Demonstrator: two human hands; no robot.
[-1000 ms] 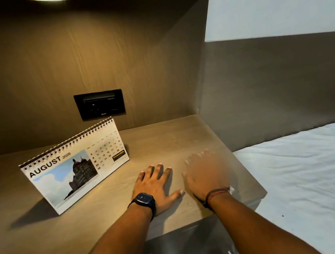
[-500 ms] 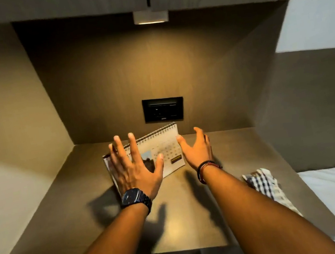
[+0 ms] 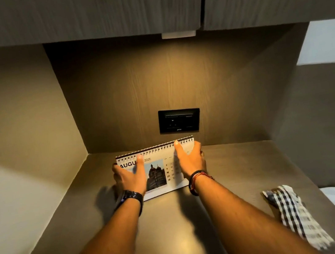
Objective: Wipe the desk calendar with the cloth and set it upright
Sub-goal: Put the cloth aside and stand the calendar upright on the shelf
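On the white spiral-bound desk calendar (image 3: 158, 168) I read "AUGU", partly covered, a blurred year, and dates 2, 9, 23, 30.

Head-worn view, forward-down, near desk (image 3: 179, 231)

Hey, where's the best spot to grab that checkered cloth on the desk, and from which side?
Judging by how it lies, take the cloth at its bunched far end, coming from above with the right hand, the nearer one. It is a long crumpled strip flat on the desk, running toward the front edge, so pinching the raised folds should beat scraping its flatter near end.
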